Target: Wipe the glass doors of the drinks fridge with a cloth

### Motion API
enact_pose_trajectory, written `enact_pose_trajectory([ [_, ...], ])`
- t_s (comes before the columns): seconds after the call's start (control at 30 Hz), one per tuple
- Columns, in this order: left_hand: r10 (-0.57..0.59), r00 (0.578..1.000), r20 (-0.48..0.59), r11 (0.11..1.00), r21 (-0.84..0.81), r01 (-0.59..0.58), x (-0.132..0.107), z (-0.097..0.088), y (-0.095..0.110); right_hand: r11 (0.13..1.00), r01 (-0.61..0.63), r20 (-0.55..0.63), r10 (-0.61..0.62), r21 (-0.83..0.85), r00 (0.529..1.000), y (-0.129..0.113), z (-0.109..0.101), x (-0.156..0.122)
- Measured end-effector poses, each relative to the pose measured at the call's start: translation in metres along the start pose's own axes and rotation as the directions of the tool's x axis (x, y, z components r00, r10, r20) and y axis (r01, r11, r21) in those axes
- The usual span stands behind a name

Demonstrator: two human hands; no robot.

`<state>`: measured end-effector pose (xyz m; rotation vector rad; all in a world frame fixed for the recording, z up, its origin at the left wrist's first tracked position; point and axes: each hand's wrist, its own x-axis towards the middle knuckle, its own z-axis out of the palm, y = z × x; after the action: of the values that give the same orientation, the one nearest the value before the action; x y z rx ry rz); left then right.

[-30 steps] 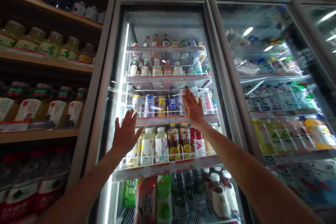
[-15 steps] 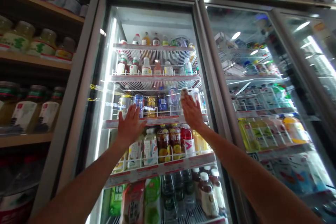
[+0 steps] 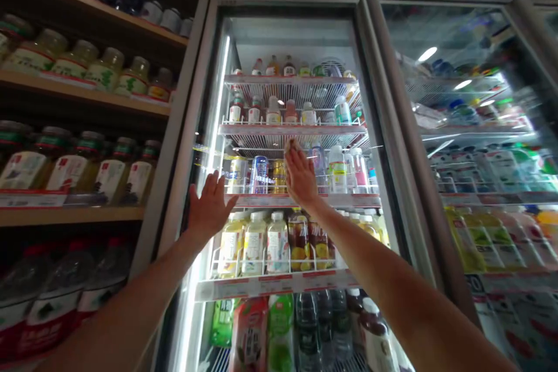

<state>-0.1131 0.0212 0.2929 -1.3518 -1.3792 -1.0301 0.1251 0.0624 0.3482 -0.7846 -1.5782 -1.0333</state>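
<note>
"Brownish and pale, what small thing is showing at the middle of the frame?"

"Probably a cloth (image 3: 292,144), peeking out above the right hand (image 3: 301,176). This hand is lying nearly flat; whether it is grasping the cloth, I cannot tell."

"How are you judging it?"

"Light and soft, I am guessing, so flat fingers over its middle are suiting it. Behind, the glass door (image 3: 288,35) is looking stiff, slippery, breakable."

"And the left hand (image 3: 209,204)?"

"Left of centre, its fingers are standing apart, holding nothing visible. Bottled drinks (image 3: 253,244) are standing behind the glass."
</note>
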Motion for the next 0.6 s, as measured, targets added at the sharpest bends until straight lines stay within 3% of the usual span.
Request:
enact_pose_trajectory([
  [0.07,-0.03,1.0,0.004,0.999,0.025,0.03,-0.003,-0.004,-0.019,0.977,0.204,0.049,-0.207,0.056,0.977,-0.017,0.009,0.007],
  [0.1,-0.032,0.999,0.005,0.999,0.037,0.032,-0.005,-0.007,-0.028,0.969,0.234,0.044,-0.238,0.08,0.97,-0.025,0.013,0.012],
  [0.23,0.01,1.0,-0.02,0.998,0.064,-0.009,-0.011,-0.015,-0.053,0.989,0.046,-0.041,-0.041,0.138,0.998,-0.058,0.028,0.032],
  [0.27,0.02,0.999,-0.037,0.998,0.065,-0.017,-0.012,-0.017,-0.058,0.987,0.067,-0.013,-0.066,0.144,0.998,-0.069,0.032,0.035],
  [0.33,0.035,0.997,-0.066,0.997,0.065,-0.031,-0.014,-0.021,-0.066,0.953,0.259,0.087,-0.275,0.156,0.958,-0.093,0.039,0.036],
  [0.4,0.05,0.995,-0.082,0.997,0.07,-0.045,-0.016,-0.024,-0.073,0.861,0.475,0.155,-0.502,0.182,0.851,-0.115,0.044,0.031],
  [0.43,0.06,0.994,-0.088,0.996,0.075,-0.054,-0.018,-0.025,-0.076,0.828,0.528,0.161,-0.556,0.189,0.815,-0.124,0.046,0.026],
  [0.47,0.072,0.993,-0.092,0.995,0.081,-0.065,-0.02,-0.026,-0.078,0.82,0.539,0.158,-0.568,0.191,0.808,-0.13,0.047,0.02],
  [0.57,0.105,0.989,-0.101,0.99,0.101,-0.095,-0.029,-0.028,-0.083,0.849,0.491,0.131,-0.519,0.194,0.845,-0.143,0.048,-0.01],
  [0.6,0.113,0.988,-0.101,0.989,0.107,-0.102,-0.032,-0.029,-0.084,0.826,0.524,0.122,-0.553,0.208,0.824,-0.145,0.048,-0.024],
])
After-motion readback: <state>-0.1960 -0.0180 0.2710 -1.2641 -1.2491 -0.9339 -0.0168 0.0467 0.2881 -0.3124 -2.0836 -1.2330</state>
